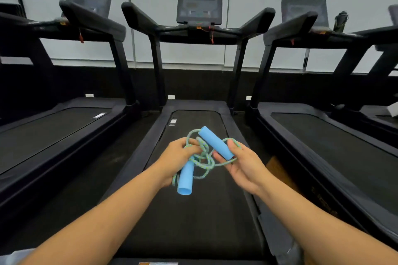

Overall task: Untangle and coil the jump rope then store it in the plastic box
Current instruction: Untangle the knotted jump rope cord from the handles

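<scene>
I hold a tangled jump rope (202, 157) in front of me, above the belt of the middle treadmill. Its cord is pale green and blue, knotted in loops between my hands. My left hand (174, 157) grips the cord bundle, and one light blue foam handle (185, 178) hangs down from it. My right hand (241, 163) pinches the other blue handle (215, 143), which points up and to the left. A plastic box does not show in this view.
Three black treadmills stand side by side; the middle one (193, 211) lies straight below my hands, with its console (199, 7) ahead. A brown patch of floor (280, 170) shows right of it. A dark bottle (340, 20) sits on the right treadmill's console.
</scene>
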`<control>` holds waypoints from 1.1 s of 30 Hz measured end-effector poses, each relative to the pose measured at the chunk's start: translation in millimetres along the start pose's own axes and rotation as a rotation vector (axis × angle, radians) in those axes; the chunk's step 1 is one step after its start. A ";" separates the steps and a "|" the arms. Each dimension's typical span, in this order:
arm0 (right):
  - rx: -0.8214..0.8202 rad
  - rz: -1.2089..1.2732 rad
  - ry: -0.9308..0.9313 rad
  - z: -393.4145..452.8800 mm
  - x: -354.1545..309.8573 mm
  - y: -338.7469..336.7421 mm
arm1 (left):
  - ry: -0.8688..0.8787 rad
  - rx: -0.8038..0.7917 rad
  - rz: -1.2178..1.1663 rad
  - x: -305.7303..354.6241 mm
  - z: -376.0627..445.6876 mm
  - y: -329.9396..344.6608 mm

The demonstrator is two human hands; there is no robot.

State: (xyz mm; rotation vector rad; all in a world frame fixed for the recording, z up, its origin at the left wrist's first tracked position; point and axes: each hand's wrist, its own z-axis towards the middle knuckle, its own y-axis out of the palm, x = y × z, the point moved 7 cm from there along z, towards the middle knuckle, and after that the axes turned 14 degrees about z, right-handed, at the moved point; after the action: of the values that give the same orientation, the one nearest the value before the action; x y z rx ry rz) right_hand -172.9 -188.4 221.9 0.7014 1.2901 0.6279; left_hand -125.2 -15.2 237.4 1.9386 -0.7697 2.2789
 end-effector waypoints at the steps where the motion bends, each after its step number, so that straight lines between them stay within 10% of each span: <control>1: 0.037 0.015 -0.036 5.8 -0.6 -3.4 | 0.051 -0.005 0.016 7.5 3.2 0.0; 19: -0.037 -1.003 -0.184 36.0 -49.0 3.2 | 0.224 0.055 0.196 38.4 33.2 -17.9; 33: 0.060 -0.656 -0.361 54.8 -76.5 -0.3 | 0.398 0.297 0.060 54.4 47.5 -40.2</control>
State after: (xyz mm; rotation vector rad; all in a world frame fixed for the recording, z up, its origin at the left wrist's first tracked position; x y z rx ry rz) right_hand -132.1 -252.7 277.2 0.3754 1.1115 -0.0720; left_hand -79.3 -14.0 306.1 1.4790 -0.4717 2.8220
